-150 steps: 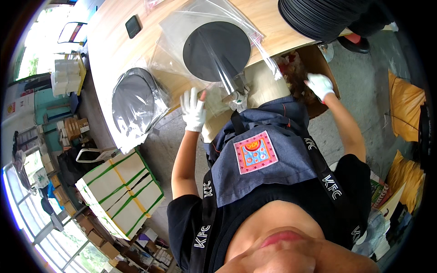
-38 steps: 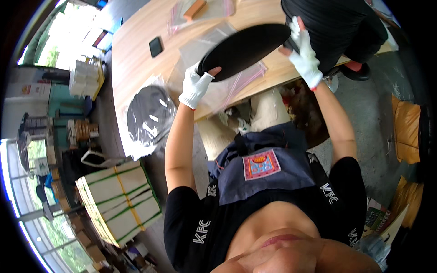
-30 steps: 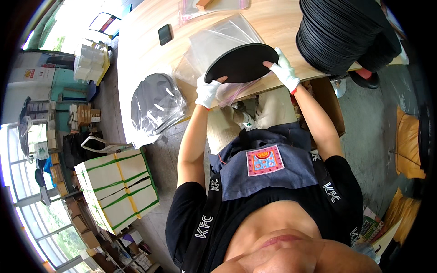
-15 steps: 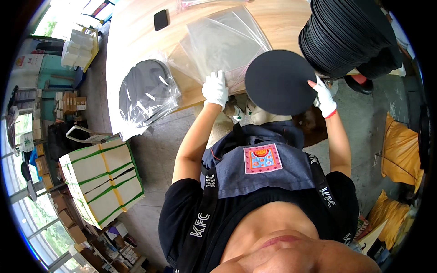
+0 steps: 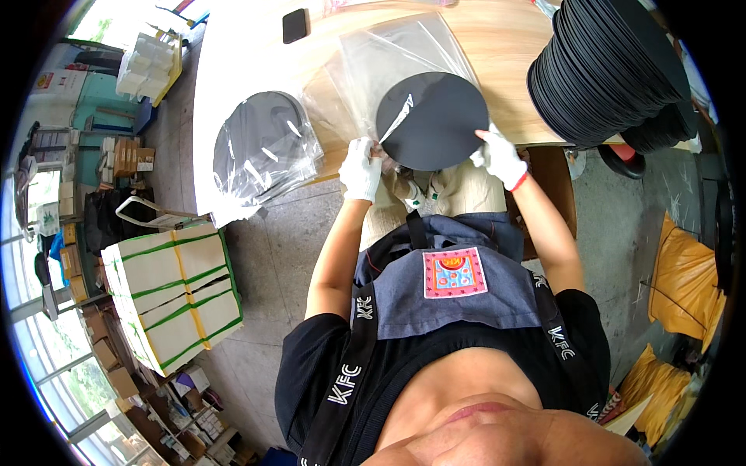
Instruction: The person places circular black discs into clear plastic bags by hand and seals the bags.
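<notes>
My right hand (image 5: 501, 158), in a white glove with a red cuff edge, pinches the right rim of a round black disc (image 5: 443, 124). The disc lies over the table's front edge, and a shiny fold of film crosses its left part. At the disc's lower left, my left hand (image 5: 360, 169), also gloved in white, is closed on the edge of a transparent plastic bag (image 5: 388, 50). More bags lie flat beneath and behind the disc. To the left, a bag of black discs (image 5: 260, 147) rests at the table edge.
A tall leaning stack of black discs (image 5: 602, 74) stands at the right of the wooden table (image 5: 249, 46). A black phone (image 5: 294, 26) lies at the back left. On the floor are a strapped white bale (image 5: 175, 295) at left and yellow sacks (image 5: 684, 279) at right.
My right hand has brought the disc leftward, and its left part now meets the bag's film. My left hand has closed on the bag edge. The whole view has shifted a little.
</notes>
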The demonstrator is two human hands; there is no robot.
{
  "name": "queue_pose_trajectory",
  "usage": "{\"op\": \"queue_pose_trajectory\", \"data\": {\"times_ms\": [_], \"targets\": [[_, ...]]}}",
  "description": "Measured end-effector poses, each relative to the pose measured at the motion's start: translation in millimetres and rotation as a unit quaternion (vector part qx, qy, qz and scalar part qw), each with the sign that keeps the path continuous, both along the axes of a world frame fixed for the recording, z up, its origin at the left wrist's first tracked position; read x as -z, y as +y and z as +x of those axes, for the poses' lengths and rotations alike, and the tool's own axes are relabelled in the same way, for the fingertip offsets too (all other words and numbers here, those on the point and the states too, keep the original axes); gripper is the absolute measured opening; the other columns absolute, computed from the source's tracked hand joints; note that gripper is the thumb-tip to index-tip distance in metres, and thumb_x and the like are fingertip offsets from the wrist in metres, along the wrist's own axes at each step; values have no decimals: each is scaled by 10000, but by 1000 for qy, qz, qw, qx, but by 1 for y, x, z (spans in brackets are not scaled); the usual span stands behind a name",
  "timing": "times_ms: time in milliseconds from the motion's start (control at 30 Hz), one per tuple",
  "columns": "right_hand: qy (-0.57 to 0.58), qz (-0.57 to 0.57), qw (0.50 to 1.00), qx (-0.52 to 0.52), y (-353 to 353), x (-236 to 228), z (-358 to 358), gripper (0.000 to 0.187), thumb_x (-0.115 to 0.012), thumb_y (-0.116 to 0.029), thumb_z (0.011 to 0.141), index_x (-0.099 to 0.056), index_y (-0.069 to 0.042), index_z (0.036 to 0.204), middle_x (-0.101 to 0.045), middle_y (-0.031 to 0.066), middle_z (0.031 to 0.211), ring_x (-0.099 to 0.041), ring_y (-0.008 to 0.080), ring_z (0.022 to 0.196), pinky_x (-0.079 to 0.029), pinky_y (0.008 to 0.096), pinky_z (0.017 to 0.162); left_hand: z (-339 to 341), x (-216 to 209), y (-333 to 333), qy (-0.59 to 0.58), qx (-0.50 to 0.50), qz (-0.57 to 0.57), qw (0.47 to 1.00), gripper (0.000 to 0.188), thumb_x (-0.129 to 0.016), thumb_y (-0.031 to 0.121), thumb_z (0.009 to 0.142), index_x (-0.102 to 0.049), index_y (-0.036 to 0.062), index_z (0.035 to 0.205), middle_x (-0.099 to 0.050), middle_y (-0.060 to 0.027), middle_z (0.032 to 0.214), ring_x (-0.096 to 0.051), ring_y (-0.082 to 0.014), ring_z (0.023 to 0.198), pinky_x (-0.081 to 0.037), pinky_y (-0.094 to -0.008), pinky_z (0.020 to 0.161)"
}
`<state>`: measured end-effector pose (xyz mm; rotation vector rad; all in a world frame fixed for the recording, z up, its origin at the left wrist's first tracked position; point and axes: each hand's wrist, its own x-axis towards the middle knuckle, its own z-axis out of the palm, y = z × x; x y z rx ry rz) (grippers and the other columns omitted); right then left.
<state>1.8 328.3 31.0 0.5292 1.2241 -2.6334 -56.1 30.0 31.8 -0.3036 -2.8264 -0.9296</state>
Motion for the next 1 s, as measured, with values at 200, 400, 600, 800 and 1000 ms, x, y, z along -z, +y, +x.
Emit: {"op": "queue_pose_trajectory", "data": {"times_ms": [200, 400, 600, 800, 1000], "targets": [[-6, -27, 996, 90, -74, 34, -30, 490, -581, -33, 882, -401, -98, 1333, -558, 88, 1035, -614, 196, 555, -511, 286, 455, 2, 2, -9, 73, 69, 105, 989, 374, -502, -107, 670, -638, 84, 962, -622, -94, 1030, -631, -269, 858, -509, -328, 715], [32, -82, 984, 156, -116, 33, -47, 436, -546, 2, 883, -421, -111, 1286, -544, 108, 1044, -635, 228, 621, -565, 320, 534, 23, 12, -8, 89, 71, 208, 972, 531, -579, -71, 749, -513, 93, 1250, -554, -128, 1196, -586, -265, 1040, -465, -348, 899], [101, -108, 966, 212, -103, 48, -6, 519, -530, -5, 895, -348, -126, 1366, -501, 123, 1088, -641, 235, 663, -577, 325, 559, 39, -6, 51, -215, -68, 505, 833, 342, -618, 104, 898, -478, 54, 1206, -642, -76, 858, -607, -128, 674, -492, -249, 642], [-64, 29, 988, 135, -79, 27, 23, 389, -597, -56, 898, -472, -56, 1266, -579, 64, 965, -622, 168, 667, -573, 284, 578, 64, 25, 43, -358, 68, 449, 816, 209, -528, 214, 968, -640, 38, 991, -663, -45, 733, -579, -83, 541, -455, -219, 503], [203, 92, 974, -35, -51, 77, 27, 440, -445, -51, 936, -281, -4, 1341, -517, 196, 1115, -605, 332, 1038, -517, 502, 899, 76, 74, 11, -418, 52, 384, 822, 201, -543, 206, 957, -636, 35, 1006, -696, -59, 863, -602, -96, 579, -472, -233, 510]]}}
